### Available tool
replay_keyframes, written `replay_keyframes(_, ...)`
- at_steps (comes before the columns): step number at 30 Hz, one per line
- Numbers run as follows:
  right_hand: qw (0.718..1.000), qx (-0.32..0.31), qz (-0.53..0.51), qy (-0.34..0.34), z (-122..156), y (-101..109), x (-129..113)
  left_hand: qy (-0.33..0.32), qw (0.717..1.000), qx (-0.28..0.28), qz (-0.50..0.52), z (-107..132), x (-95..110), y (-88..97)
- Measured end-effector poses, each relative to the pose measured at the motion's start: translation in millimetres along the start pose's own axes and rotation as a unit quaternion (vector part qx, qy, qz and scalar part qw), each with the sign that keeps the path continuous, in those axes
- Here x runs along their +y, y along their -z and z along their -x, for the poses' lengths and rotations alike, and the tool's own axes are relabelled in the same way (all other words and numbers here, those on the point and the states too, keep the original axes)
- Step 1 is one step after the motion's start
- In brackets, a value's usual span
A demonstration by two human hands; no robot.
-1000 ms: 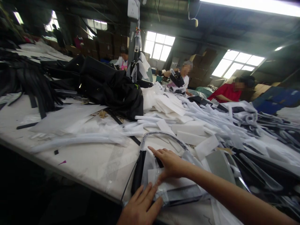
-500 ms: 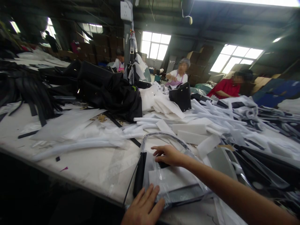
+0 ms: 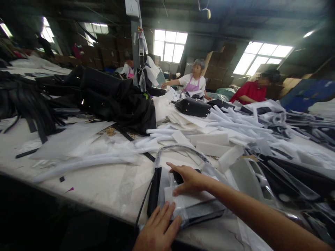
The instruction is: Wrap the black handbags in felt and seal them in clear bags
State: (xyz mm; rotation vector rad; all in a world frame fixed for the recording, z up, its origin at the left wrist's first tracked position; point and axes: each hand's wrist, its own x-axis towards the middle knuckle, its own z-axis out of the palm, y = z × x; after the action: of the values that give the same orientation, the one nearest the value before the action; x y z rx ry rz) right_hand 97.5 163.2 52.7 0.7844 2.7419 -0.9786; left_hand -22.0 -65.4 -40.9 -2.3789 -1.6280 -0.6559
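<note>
A handbag lies on the worktable in front of me, its long arched handle wrapped in clear plastic and pointing away. A white foam sheet and clear film cover part of the bag. My left hand rests on the bag's near left corner, fingers stretched out. Over the bag's middle is my right hand, fingers and thumb apart, beside a small black part. Whether its fingertips press on that part I cannot tell. A thin black cord runs down the bag's left side.
White foam strips and foam pieces pile up beyond the bag. Black bags heap at the left back, with black straps farther left. Plastic-covered black pieces lie at right. Co-workers, one in a purple apron, sit across the table.
My right hand's thumb has spread toward me over the foam sheet. My left hand stays on the corner. Across the table, a black bag now lies lower, and the co-worker's arm reaches left.
</note>
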Motion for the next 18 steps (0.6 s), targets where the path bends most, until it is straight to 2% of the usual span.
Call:
replay_keyframes(4,0.996,0.087,-0.022,-0.006,0.4,-10.9,4.8,0.032,0.999,0.006,0.003,-0.7,2.6,-0.7)
replay_keyframes(7,0.983,0.183,-0.01,-0.022,11.4,-13.8,0.0,-0.005,0.999,0.031,-0.014,-0.6,-1.3,-2.7)
replay_keyframes(10,0.965,0.26,0.024,-0.023,43.4,-11.3,-3.7,-0.038,0.997,0.056,-0.032,-0.9,-7.4,-3.0)
replay_keyframes(12,0.956,0.287,0.056,-0.014,74.1,-14.7,-2.3,-0.036,0.996,0.064,-0.042,-3.5,-10.0,1.0)
replay_keyframes(15,0.941,0.295,0.165,0.027,116.6,-35.9,5.8,-0.03,0.996,0.075,-0.043,-15.4,-11.4,15.9)
replay_keyframes(18,0.896,0.325,0.292,0.075,136.7,-64.5,16.1,-0.03,0.995,0.08,-0.046,-37.8,-10.2,30.8)
